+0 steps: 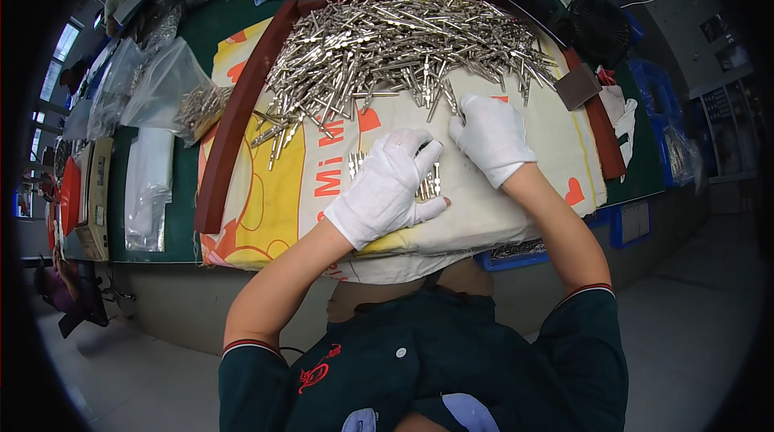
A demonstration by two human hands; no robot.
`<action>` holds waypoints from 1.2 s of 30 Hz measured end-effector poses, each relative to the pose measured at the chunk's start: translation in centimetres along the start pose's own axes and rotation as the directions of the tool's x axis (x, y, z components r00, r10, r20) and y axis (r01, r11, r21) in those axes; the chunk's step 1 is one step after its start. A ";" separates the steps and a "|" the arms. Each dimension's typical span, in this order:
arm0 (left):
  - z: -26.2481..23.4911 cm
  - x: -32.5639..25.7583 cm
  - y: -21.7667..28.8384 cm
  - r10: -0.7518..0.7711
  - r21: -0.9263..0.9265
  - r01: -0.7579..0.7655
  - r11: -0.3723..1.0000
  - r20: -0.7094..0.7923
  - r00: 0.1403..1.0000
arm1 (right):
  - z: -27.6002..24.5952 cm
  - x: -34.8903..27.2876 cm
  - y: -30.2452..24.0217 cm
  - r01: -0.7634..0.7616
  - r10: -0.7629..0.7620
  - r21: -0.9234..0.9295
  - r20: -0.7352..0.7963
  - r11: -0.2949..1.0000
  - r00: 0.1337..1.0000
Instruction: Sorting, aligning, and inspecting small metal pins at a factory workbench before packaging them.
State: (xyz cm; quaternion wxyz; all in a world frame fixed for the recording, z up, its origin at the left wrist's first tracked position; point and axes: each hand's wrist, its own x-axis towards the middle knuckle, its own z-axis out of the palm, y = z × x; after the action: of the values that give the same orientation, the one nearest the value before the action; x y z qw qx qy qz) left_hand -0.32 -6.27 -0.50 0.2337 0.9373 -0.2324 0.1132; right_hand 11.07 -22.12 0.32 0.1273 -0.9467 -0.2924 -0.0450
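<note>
My left hand [385, 188], in a white glove with bare thumb tip, lies over a short row of slim silver metal bits [429, 182] on the cloth. Its thumb and fingers are spread apart, and the palm hides much of the row. At the near edge of a large heap of similar bits [387, 41], my right hand [492, 138], also gloved, has its fingers drawn together. One slim metal bit [451, 98] meets its fingertips and seems pinched there; the glove hides the grip itself.
A dark red wooden frame [234, 142] borders the patterned cloth [274, 198] on its sides and back. Left of it are a clear bag of metal parts [173, 97] and flat plastic bags [147, 190]. A brown block [578, 87] and a black fan [601, 29] stand at right.
</note>
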 end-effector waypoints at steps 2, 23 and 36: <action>0.1 -0.3 -0.1 -0.002 -0.003 0.002 1.000 -0.029 1.000 | -1.0 -2.4 -1.1 -0.049 0.048 0.012 0.065 0.999 0.997; -0.3 0.0 0.2 0.001 -0.026 -0.003 1.000 -0.075 0.997 | -2.5 -5.4 -0.4 -0.251 0.158 0.546 0.212 0.799 0.964; 0.0 -0.2 -0.3 0.021 -0.136 -0.026 0.990 -0.039 0.999 | -2.7 -5.2 0.8 0.062 -0.197 0.485 0.232 0.872 0.953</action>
State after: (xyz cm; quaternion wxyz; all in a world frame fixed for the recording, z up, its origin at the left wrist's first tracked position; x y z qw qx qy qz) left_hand -0.30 -5.98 -0.67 0.3001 0.9141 -0.2464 0.1172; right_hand 7.21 -26.29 1.91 0.3088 -0.8621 -0.3725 0.1505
